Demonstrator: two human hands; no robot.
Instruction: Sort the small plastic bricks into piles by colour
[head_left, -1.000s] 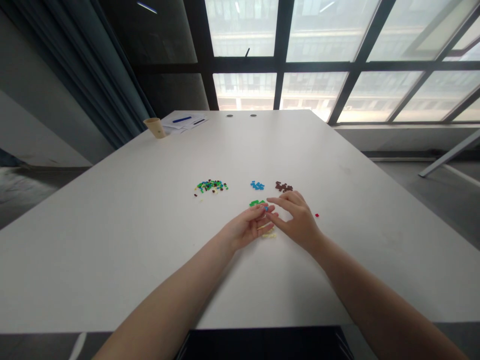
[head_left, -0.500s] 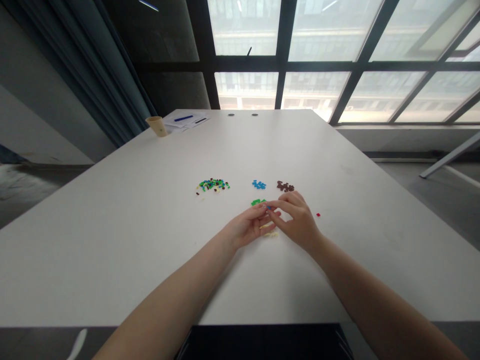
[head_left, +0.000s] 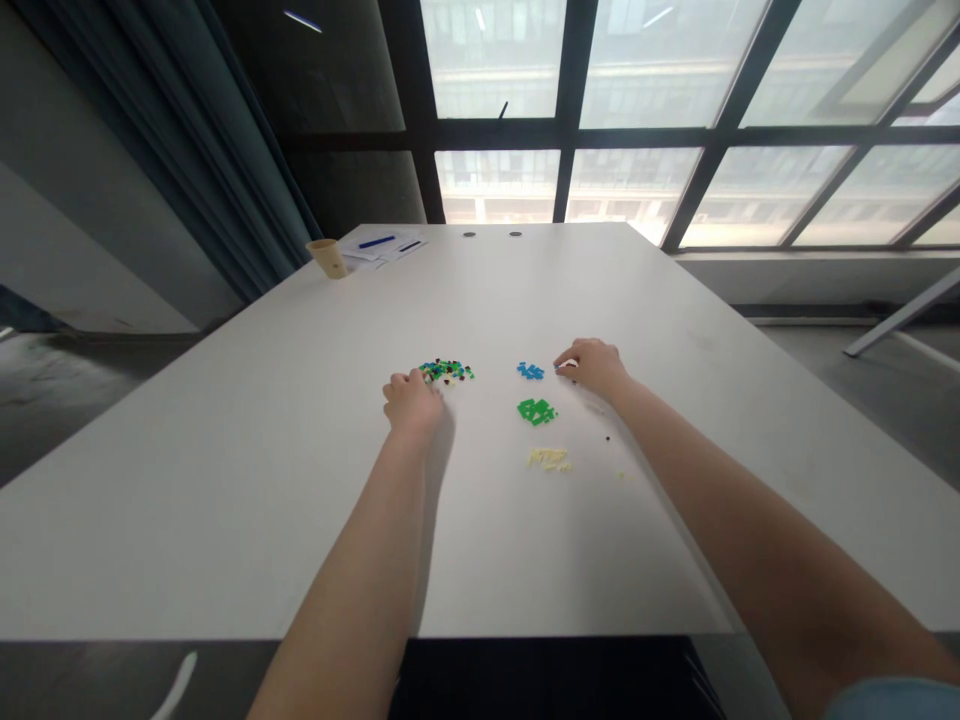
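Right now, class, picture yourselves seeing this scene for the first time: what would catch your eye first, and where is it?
Probably the bright window across the back, behind a broad white table. Next, vivid little pieces mid-table: a mixed heap by the left hand, and blue, green and pale yellow groups running toward the viewer, the blue near the right hand.

Your one view looks from your head, forward and down over the long white surface [head_left: 225,460], toward the dark-framed glass window [head_left: 495,60] at twelve o'clock. It sits above the near edge [head_left: 150,639], with your bare left hand [head_left: 414,402] and bare right hand [head_left: 594,368] at middle distance.
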